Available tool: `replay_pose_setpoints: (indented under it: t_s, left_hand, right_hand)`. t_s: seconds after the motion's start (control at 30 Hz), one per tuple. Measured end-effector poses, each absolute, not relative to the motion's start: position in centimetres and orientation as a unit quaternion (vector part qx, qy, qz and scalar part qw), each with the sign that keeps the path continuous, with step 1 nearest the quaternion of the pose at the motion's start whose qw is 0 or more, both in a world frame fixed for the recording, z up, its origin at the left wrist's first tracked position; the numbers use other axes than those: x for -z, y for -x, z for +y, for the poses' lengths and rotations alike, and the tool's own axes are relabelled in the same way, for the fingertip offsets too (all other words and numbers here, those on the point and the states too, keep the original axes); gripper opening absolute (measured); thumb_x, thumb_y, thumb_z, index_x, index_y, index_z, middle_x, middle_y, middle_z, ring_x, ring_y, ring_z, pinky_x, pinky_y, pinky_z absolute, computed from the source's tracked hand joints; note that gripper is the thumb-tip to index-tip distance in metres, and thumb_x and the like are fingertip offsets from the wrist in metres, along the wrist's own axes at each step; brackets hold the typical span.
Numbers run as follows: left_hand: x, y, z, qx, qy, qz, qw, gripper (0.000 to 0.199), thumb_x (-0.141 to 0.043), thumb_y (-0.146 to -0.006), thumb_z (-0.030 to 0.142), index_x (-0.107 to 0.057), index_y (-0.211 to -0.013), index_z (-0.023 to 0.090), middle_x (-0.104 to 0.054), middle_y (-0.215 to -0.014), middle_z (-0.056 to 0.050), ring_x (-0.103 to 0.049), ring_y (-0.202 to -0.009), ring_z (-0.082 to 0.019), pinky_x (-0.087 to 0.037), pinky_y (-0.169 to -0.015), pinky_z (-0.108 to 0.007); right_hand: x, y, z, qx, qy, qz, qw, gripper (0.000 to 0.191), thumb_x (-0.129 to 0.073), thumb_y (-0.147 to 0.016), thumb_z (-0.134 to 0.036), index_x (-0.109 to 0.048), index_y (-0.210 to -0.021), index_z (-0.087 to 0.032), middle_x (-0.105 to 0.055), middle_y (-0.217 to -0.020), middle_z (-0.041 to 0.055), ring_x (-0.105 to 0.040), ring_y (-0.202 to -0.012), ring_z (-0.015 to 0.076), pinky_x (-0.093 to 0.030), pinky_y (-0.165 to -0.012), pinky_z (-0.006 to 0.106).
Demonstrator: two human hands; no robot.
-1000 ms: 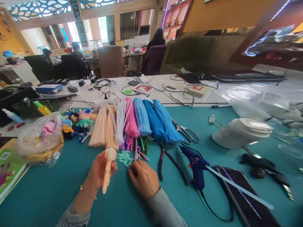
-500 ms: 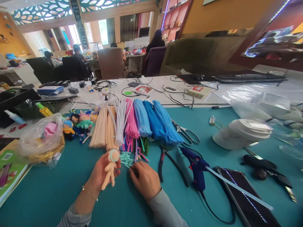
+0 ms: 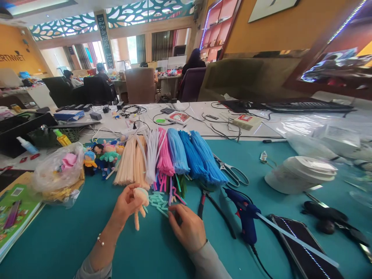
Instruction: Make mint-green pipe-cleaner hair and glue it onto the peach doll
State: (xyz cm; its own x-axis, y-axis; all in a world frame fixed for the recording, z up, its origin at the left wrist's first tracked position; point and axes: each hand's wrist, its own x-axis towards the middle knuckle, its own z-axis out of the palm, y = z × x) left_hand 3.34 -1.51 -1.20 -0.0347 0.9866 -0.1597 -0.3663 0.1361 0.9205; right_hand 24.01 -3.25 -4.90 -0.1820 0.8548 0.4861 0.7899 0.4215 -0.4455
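My left hand (image 3: 127, 204) is closed around a small peach doll (image 3: 140, 196) of fuzzy pipe cleaner, with mint on its head; its limbs hang below my fingers. My right hand (image 3: 187, 226) rests on the teal mat with fingers curled in, its fingertips at the edge of a pile of short mint pipe cleaner pieces (image 3: 157, 199). What those fingertips hold, if anything, is hidden. Just beyond lie bundles of peach (image 3: 129, 161), white (image 3: 151, 157), pink (image 3: 165, 153) and blue pipe cleaners (image 3: 200, 155).
To the right are pliers (image 3: 219, 211), scissors (image 3: 232, 170), a blue glue gun (image 3: 244, 215) with a long glue stick, a phone (image 3: 302, 248) and a white tub (image 3: 299, 176). At left sit finished dolls (image 3: 109, 153) and a plastic bag (image 3: 58, 174). Several people sit farther back.
My left hand has turned over the doll, so its body now tilts and is partly covered by my fingers. My right hand stays beside the mint pieces. The head view has tipped up slightly.
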Motion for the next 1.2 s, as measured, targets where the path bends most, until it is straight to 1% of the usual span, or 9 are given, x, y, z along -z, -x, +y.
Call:
replay_pose_setpoints:
  t_s: [0.13,0.33,0.5,0.63,0.77,0.83,0.93,1.1,1.2]
  left_hand:
    - [1.6,-3.5,-1.4,-0.567,-0.382,0.458,0.569,0.046,-0.081,-0.062,0.025,-0.062,-0.103,0.016,-0.069,-0.080,-0.004,-0.068,-0.068,-0.018,-0.052,-0.057,-0.025]
    - [1.3,-3.7,-1.3,-0.572,-0.407,0.454,0.549,0.046,-0.082,-0.061,0.021,-0.062,-0.102,0.016,-0.071,-0.081,-0.004,-0.067,-0.063,-0.017,-0.052,-0.056,-0.025]
    - [1.1,-3.7,-1.3,-0.574,-0.399,0.454,0.552,0.047,-0.082,-0.061,0.022,-0.061,-0.103,0.017,-0.071,-0.081,-0.004,-0.069,-0.067,-0.020,-0.052,-0.056,-0.025]
    - [1.6,-3.5,-1.1,-0.581,-0.389,0.451,0.555,0.048,-0.081,-0.061,0.023,-0.062,-0.104,0.016,-0.070,-0.080,-0.004,-0.068,-0.070,-0.020,-0.053,-0.061,-0.026]
    - [2.5,-3.0,-0.5,-0.579,-0.384,0.476,0.539,0.045,-0.078,-0.062,0.026,-0.062,-0.102,0.016,-0.068,-0.076,-0.002,-0.064,-0.066,-0.017,-0.049,-0.056,-0.024]
    - [2.9,-2.6,-0.2,-0.564,-0.391,0.505,0.523,0.043,-0.077,-0.062,0.028,-0.062,-0.100,0.016,-0.066,-0.072,0.000,-0.062,-0.064,-0.017,-0.047,-0.056,-0.024]
    - [3.1,-2.1,-0.2,-0.529,-0.426,0.567,0.466,0.039,-0.074,-0.064,0.031,-0.062,-0.099,0.017,-0.065,-0.073,-0.001,-0.062,-0.067,-0.019,-0.045,-0.060,-0.026]
    - [2.5,-1.7,-0.9,-0.416,-0.495,0.679,0.348,0.030,-0.072,-0.065,0.032,-0.064,-0.093,0.023,-0.068,-0.072,-0.004,-0.064,-0.074,-0.027,-0.037,-0.063,-0.028]
    - [2.2,-1.7,-1.3,-0.357,-0.520,0.704,0.326,0.026,-0.070,-0.065,0.033,-0.063,-0.089,0.025,-0.070,-0.072,-0.006,-0.065,-0.083,-0.032,-0.036,-0.070,-0.032]
  right_hand:
    - [5.0,-25.0,-2.9,-0.041,0.563,-0.743,0.360,0.027,-0.043,-0.090,-0.031,-0.066,-0.085,-0.019,-0.064,-0.062,0.0010,-0.058,-0.052,0.0139,-0.041,-0.053,0.024]
    - [5.3,-26.2,-2.1,-0.042,0.588,-0.724,0.358,0.029,-0.044,-0.089,-0.036,-0.068,-0.090,-0.020,-0.066,-0.062,0.0008,-0.059,-0.050,0.0143,-0.041,-0.051,0.024]
    - [5.5,-25.9,-2.0,-0.047,0.592,-0.720,0.360,0.029,-0.044,-0.089,-0.037,-0.068,-0.087,-0.022,-0.067,-0.062,0.0004,-0.059,-0.050,0.0143,-0.041,-0.051,0.024]
    - [5.6,-25.5,-2.2,-0.043,0.601,-0.709,0.366,0.030,-0.042,-0.089,-0.037,-0.067,-0.084,-0.022,-0.067,-0.062,0.0012,-0.059,-0.050,0.0151,-0.041,-0.052,0.025]
    - [5.9,-25.2,-2.2,-0.043,0.604,-0.704,0.372,0.028,-0.043,-0.088,-0.035,-0.067,-0.083,-0.022,-0.066,-0.060,0.0008,-0.059,-0.049,0.0152,-0.041,-0.051,0.025]
    - [6.0,-25.1,-2.2,-0.045,0.602,-0.704,0.374,0.027,-0.043,-0.087,-0.034,-0.067,-0.083,-0.022,-0.067,-0.061,0.0008,-0.059,-0.050,0.0153,-0.041,-0.052,0.025]
    - [6.2,-24.9,-2.2,-0.050,0.600,-0.706,0.373,0.026,-0.043,-0.086,-0.032,-0.067,-0.083,-0.022,-0.067,-0.061,0.0008,-0.060,-0.051,0.0156,-0.042,-0.052,0.025]
    - [6.4,-24.7,-2.1,-0.056,0.598,-0.707,0.373,0.023,-0.044,-0.084,-0.028,-0.067,-0.083,-0.022,-0.068,-0.062,0.0007,-0.059,-0.049,0.0150,-0.042,-0.051,0.024]
    - [6.3,-24.7,-2.1,-0.059,0.595,-0.709,0.374,0.023,-0.044,-0.085,-0.029,-0.067,-0.083,-0.023,-0.067,-0.061,0.0002,-0.057,-0.047,0.0143,-0.041,-0.051,0.024]
